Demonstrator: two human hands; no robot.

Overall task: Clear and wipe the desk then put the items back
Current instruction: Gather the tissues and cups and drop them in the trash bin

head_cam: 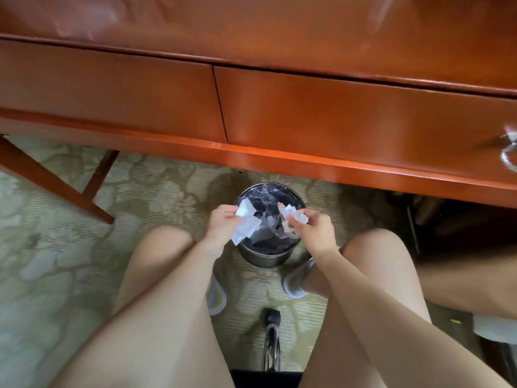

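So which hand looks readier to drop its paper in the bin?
Probably the right hand: its small crumpled paper sits over the opening of the bin. The left hand holds a larger paper that hangs by the left rim and might catch.

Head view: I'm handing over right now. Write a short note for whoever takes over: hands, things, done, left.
Left hand grips a crumpled white paper scrap; right hand pinches a smaller crumpled white paper piece.
Both are held over the round metal waste bin with a dark liner, which stands on the patterned carpet below the glossy reddish-brown wooden desk.
Done: scraps brought to the bin.
Left: drop both scraps. Desk top mostly out of view, so wiping and putting back cannot be judged.
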